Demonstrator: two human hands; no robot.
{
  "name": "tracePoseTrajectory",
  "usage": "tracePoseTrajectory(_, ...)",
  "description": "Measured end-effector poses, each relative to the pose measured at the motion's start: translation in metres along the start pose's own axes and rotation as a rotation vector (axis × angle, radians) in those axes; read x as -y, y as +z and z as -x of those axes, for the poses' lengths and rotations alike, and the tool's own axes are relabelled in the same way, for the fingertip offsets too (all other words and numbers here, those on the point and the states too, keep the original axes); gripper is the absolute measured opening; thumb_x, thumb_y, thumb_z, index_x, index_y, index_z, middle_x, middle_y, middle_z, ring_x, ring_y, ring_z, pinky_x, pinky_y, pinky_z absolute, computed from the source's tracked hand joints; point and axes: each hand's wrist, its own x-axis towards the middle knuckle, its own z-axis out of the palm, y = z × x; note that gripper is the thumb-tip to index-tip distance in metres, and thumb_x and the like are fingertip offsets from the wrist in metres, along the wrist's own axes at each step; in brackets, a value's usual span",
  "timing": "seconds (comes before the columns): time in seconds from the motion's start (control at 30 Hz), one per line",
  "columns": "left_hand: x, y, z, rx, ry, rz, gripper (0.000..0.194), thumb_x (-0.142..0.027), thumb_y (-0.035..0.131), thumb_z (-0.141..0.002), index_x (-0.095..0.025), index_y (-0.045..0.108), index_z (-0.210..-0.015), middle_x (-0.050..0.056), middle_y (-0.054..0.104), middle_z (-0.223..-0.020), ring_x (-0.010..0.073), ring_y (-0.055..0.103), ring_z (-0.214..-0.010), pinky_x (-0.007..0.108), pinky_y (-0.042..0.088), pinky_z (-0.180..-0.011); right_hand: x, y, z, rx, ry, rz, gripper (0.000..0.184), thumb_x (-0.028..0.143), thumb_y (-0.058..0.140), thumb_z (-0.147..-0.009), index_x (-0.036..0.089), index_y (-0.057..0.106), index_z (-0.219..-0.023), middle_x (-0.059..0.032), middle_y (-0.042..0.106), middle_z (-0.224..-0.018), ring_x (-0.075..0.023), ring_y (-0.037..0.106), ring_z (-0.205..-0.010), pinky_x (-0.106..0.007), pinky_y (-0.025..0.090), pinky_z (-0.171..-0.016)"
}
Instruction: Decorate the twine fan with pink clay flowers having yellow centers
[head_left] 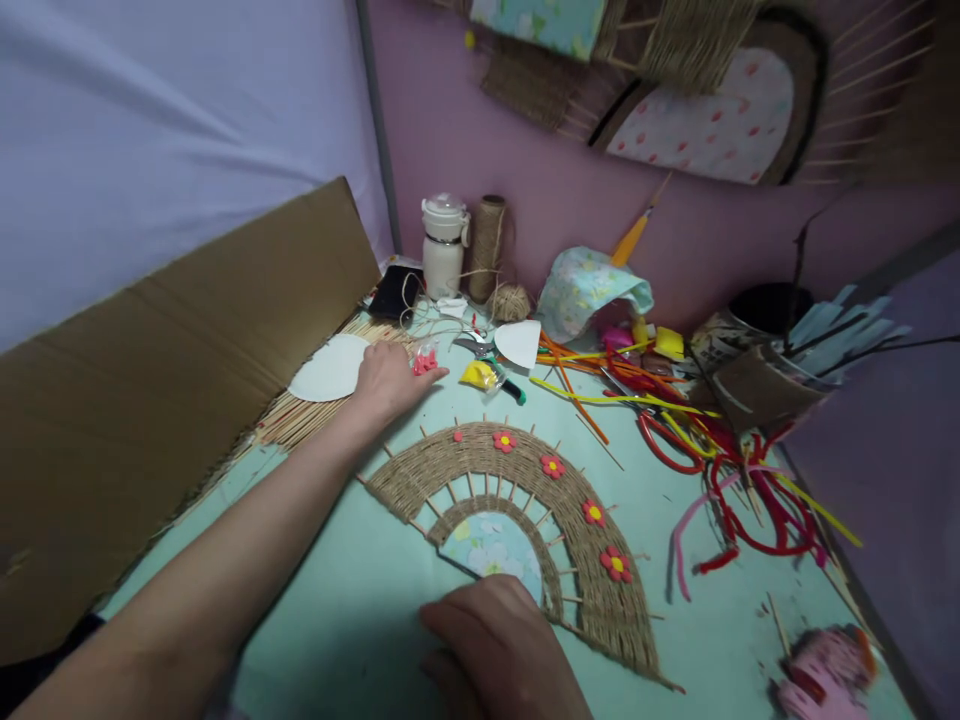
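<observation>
My left hand (394, 380) reaches to the back left of the table. Its thumb lies along a small clear packet of red modelling clay (425, 360), and its bent fingers are partly hidden; the hand looks closed on the packet. Nearer to me, my right hand (506, 650) hovers over the lower edge of a woven twine fan (510, 455), its fingers curled together and whatever they hold hidden. Red clay flowers with yellow centres (553, 466) run along the fan's outer band, with one lone red dot (458, 437) at the left. A floral half-circle (491, 550) fills its middle.
Beyond the fan lie a yellow clay packet (480, 375), pliers (475, 347), a white card piece (519, 343) and colourful pipe cleaners (697, 450). Thin sticks (300, 420) lie at left beside a cardboard wall (187, 330). A white bottle (442, 250) and twine spool (487, 245) stand behind.
</observation>
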Motion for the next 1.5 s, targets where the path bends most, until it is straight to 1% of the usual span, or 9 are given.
tracePoseTrajectory(0.17,-0.011,0.015,-0.006,0.020,-0.055,-0.180,0.054,-0.054,0.059,-0.078,-0.006,0.060,-0.104,0.022,0.062,-0.108,0.0355,0.055,-0.107,0.043,0.043,-0.089,-0.008,0.015,0.008,-0.069,0.001,0.010,0.035,0.039,0.035,-0.100,0.023,0.064,-0.091,-0.0015,0.065,-0.069,-0.0157,0.056,-0.061,-0.028,0.041,-0.057)
tracePoseTrajectory(0.33,-0.012,0.004,0.004,-0.009,0.019,-0.087,0.029,-0.038,0.052,-0.084,-0.011,0.060,-0.094,0.017,0.065,-0.095,0.0296,0.059,-0.092,0.039,0.045,-0.080,-0.007,-0.004,0.000,-0.029,-0.026,0.004,0.029,0.036,0.039,-0.100,0.021,0.064,-0.096,-0.0021,0.067,-0.072,-0.0160,0.060,-0.065,-0.029,0.046,-0.060)
tracePoseTrajectory(0.43,-0.025,-0.007,0.032,-0.029,0.198,0.057,0.031,-0.038,0.054,-0.085,-0.013,0.059,-0.101,0.013,0.064,-0.097,0.0268,0.058,-0.092,0.039,0.045,-0.081,-0.008,-0.025,-0.006,0.050,0.058,0.004,0.021,0.024,0.053,-0.095,0.021,0.060,-0.114,-0.0052,0.071,-0.094,-0.0180,0.065,-0.084,-0.031,0.053,-0.073)
tracePoseTrajectory(0.67,-0.067,-0.012,0.115,0.057,0.580,0.350,0.030,-0.027,0.059,-0.085,-0.019,0.056,-0.113,0.009,0.060,-0.105,0.0235,0.054,-0.100,0.039,0.047,-0.088,-0.017,-0.046,-0.015,-0.358,0.267,0.189,0.034,0.014,0.056,-0.090,0.023,0.060,-0.123,-0.0095,0.066,-0.109,-0.0210,0.064,-0.098,-0.038,0.055,-0.083)
tracePoseTrajectory(1.03,-0.075,-0.004,0.141,-0.028,0.806,0.352,0.030,-0.022,0.055,-0.087,-0.014,0.056,-0.116,0.012,0.061,-0.104,0.0249,0.055,-0.098,0.043,0.049,-0.087,-0.018,-0.044,-0.021,-0.351,0.336,0.082,0.017,0.013,0.058,-0.090,0.022,0.069,-0.100,-0.0048,0.068,-0.092,-0.0171,0.065,-0.087,-0.031,0.054,-0.077)
tracePoseTrajectory(1.13,-0.062,-0.014,0.119,-0.066,0.742,0.278,0.029,-0.027,0.053,-0.089,-0.015,0.057,-0.115,0.011,0.061,-0.103,0.0243,0.055,-0.099,0.039,0.047,-0.087,-0.017,-0.048,-0.019,-0.395,0.378,0.057,0.011,0.016,0.062,-0.088,0.022,0.069,-0.094,-0.0029,0.069,-0.088,-0.0164,0.064,-0.082,-0.030,0.053,-0.075)
tracePoseTrajectory(1.27,-0.018,-0.022,0.059,-0.211,0.369,0.074,0.035,-0.036,0.055,-0.087,-0.015,0.060,-0.114,0.013,0.059,-0.104,0.0289,0.053,-0.102,0.043,0.043,-0.091,-0.014,-0.051,-0.015,-0.437,0.433,0.004,0.007,0.019,0.064,-0.088,0.023,0.069,-0.090,-0.0023,0.068,-0.084,-0.0168,0.064,-0.081,-0.031,0.051,-0.073)
tracePoseTrajectory(1.4,0.024,-0.011,0.021,-0.036,0.160,-0.075,0.035,-0.043,0.058,-0.082,-0.016,0.065,-0.103,0.013,0.059,-0.094,0.0322,0.053,-0.098,0.046,0.043,-0.087,-0.011,-0.052,-0.013,-0.408,0.430,-0.036,0.008,0.018,0.066,-0.086,0.024,0.070,-0.089,-0.0016,0.068,-0.084,-0.0163,0.063,-0.079,-0.030,0.051,-0.072)
tracePoseTrajectory(1.5,0.022,-0.008,0.028,-0.054,0.117,-0.023,0.046,-0.048,0.066,-0.076,-0.015,0.065,-0.107,0.016,0.058,-0.108,0.0357,0.051,-0.106,0.049,0.042,-0.090,-0.012,-0.051,-0.014,-0.398,0.439,-0.032,0.008,0.017,0.067,-0.086,0.024,0.070,-0.089,-0.0016,0.069,-0.084,-0.0164,0.064,-0.079,-0.029,0.051,-0.071)
